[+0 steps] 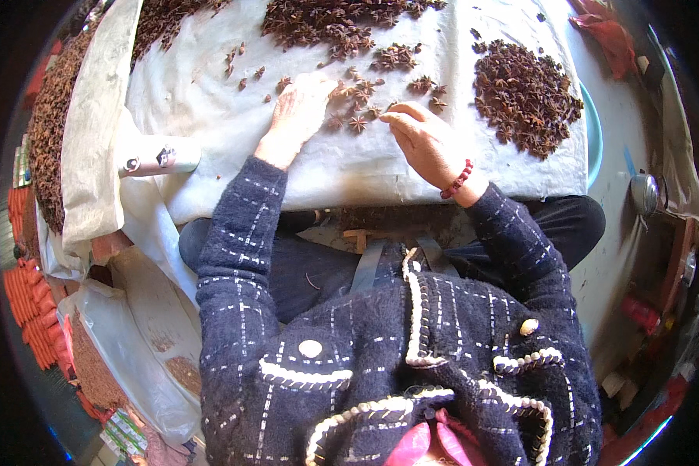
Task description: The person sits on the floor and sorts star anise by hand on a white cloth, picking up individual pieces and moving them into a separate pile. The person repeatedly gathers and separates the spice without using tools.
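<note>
Several star anise pods (358, 123) lie loose on a white cloth (239, 140) between my two hands. My left hand (303, 110) rests on the cloth at their left, palm down, its fingertips near the pods; whether it holds one cannot be told. On the right, my right hand (419, 140), with a red bead bracelet (458, 179) at the wrist, has its curled fingertips close together beside a pod; a grip on one is not plain. A large heap of star anise (338, 26) spreads beyond my hands, and a rounder pile (527, 96) lies to the right.
A pale cylindrical container (160, 155) lies on its side at the cloth's left. Farther left are a brown heap (55, 134) behind a cloth strip and stacked orange-red bundles (32, 311). A light blue basin rim (593, 134) shows at the right edge, a metal pot (644, 194) beyond it.
</note>
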`<control>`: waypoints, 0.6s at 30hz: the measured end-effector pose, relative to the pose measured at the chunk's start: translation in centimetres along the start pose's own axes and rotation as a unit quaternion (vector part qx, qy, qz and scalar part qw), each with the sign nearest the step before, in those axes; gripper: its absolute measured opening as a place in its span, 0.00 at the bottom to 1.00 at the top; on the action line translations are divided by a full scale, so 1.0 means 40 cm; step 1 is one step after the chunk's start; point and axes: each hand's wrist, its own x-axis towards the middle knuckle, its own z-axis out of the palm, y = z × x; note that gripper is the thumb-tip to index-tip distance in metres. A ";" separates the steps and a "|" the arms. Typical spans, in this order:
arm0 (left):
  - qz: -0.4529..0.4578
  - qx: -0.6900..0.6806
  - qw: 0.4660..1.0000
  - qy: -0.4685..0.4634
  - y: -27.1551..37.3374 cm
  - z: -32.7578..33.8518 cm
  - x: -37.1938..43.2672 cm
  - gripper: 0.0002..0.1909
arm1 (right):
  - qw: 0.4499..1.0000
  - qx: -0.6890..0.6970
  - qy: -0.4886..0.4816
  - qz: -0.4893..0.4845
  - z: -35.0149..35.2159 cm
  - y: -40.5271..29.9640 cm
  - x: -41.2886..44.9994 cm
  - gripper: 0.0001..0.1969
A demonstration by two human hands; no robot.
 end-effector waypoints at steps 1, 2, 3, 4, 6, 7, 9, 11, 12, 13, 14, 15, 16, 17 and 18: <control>0.018 0.007 1.000 -0.001 -0.009 0.008 0.003 0.13 | 1.000 0.003 -0.012 0.013 0.000 -0.001 0.002 0.09; 0.027 0.017 0.999 -0.014 -0.016 0.011 0.002 0.13 | 1.000 0.005 -0.016 0.008 0.002 -0.001 0.006 0.09; 0.053 0.021 0.998 0.007 -0.020 0.011 -0.003 0.13 | 1.000 0.007 -0.019 0.001 0.003 -0.001 0.010 0.09; 0.073 0.014 0.996 0.039 -0.018 0.011 -0.010 0.13 | 1.000 0.008 -0.021 0.000 0.006 -0.001 0.016 0.09; 0.038 0.007 0.998 0.045 -0.008 0.005 -0.025 0.13 | 1.000 0.017 -0.013 -0.015 0.021 -0.002 0.032 0.09; 0.003 0.004 1.000 0.023 0.001 0.001 -0.031 0.13 | 1.000 0.020 -0.008 -0.018 0.032 -0.004 0.041 0.10; -0.014 -0.090 0.993 0.070 0.026 -0.011 -0.049 0.11 | 0.999 0.041 0.023 -0.004 0.057 -0.008 0.061 0.10; -0.062 -0.189 0.977 0.071 0.062 -0.024 -0.071 0.09 | 0.997 0.045 0.055 -0.006 0.076 -0.011 0.083 0.10; -0.036 -0.198 0.974 0.104 0.082 -0.029 -0.076 0.09 | 0.997 0.045 0.058 -0.020 0.083 -0.011 0.097 0.12; -0.059 -0.223 0.968 0.096 0.104 -0.035 -0.086 0.09 | 0.999 0.036 0.004 -0.003 0.083 -0.010 0.104 0.11; -0.088 -0.252 0.960 0.088 0.127 -0.040 -0.101 0.09 | 0.999 0.022 -0.047 0.000 0.084 -0.014 0.108 0.10; -0.118 -0.281 0.949 0.079 0.154 -0.043 -0.112 0.10 | 0.994 -0.002 -0.110 0.026 0.078 -0.011 0.109 0.10; -0.109 -0.259 0.957 0.074 0.166 -0.047 -0.119 0.09 | 0.995 0.000 -0.091 0.029 0.074 -0.016 0.104 0.12; -0.107 -0.251 0.958 0.087 0.184 -0.049 -0.126 0.09 | 0.996 -0.001 -0.089 0.032 0.069 -0.019 0.095 0.13; -0.104 -0.243 0.959 0.102 0.203 -0.046 -0.130 0.09 | 0.993 -0.013 -0.107 0.056 0.059 -0.020 0.083 0.14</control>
